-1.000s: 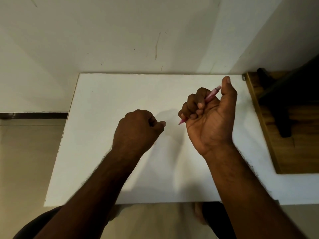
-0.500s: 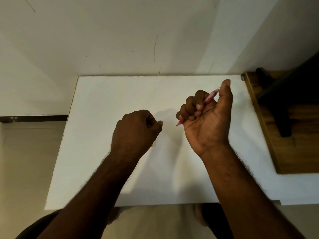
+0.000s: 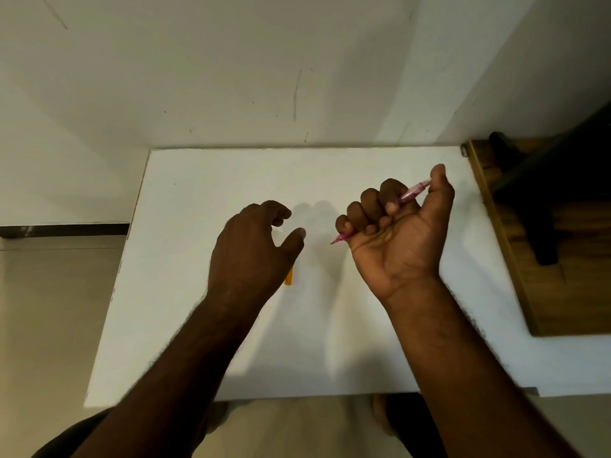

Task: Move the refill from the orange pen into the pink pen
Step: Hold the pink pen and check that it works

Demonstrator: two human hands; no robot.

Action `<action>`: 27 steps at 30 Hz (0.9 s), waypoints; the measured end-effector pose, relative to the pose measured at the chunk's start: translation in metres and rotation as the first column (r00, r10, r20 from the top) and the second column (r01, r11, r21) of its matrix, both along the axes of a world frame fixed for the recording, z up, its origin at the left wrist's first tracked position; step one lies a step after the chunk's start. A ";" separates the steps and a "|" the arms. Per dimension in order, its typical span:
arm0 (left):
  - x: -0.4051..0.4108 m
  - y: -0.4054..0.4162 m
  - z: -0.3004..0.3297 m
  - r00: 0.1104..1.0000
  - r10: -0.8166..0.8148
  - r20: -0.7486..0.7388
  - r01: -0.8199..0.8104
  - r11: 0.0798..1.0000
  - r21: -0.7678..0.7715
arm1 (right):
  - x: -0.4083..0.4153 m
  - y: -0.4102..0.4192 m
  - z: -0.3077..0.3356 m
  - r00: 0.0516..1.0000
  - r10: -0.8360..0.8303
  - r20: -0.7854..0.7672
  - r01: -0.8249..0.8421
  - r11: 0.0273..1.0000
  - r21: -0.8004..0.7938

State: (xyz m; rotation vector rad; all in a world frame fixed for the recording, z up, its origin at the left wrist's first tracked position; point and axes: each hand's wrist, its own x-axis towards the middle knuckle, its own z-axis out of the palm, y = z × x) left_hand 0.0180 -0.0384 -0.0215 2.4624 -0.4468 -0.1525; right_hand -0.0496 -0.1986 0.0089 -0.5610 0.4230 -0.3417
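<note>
My right hand (image 3: 398,226) is raised above the white table (image 3: 198,193), palm toward me, fist closed around the pink pen (image 3: 413,192). The pen's tip sticks out at the lower left of the fist and its rear end rests against my thumb. My left hand (image 3: 254,246) hovers over the table centre with thumb and fingers apart and nothing in it. A short orange pen piece (image 3: 289,276) lies on the table just under the left hand, mostly hidden by it. No separate refill is visible.
A wall rises right behind the table's far edge. A wooden stand (image 3: 515,259) with a dark frame borders the table on the right. Tiled floor lies to the left and my feet show below the near edge.
My left hand has gone from a closed fist to spread fingers, and more of the orange piece shows beneath it. The right hand keeps its grip on the pink pen, drifting slightly down.
</note>
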 end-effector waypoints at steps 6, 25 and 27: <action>0.003 -0.001 0.001 1.000 0.001 -0.014 -0.002 0.997 -0.071 | 0.001 -0.003 -0.003 1.000 0.008 -0.001 -0.008 1.000 -0.004; 0.003 0.000 0.003 0.999 0.001 -0.050 -0.004 0.997 -0.071 | -0.004 -0.007 -0.005 0.999 0.050 0.009 -0.050 0.999 0.013; 0.003 0.000 0.003 0.999 0.000 -0.054 -0.004 0.998 -0.070 | -0.004 -0.008 -0.006 0.998 0.056 0.006 -0.056 0.998 -0.005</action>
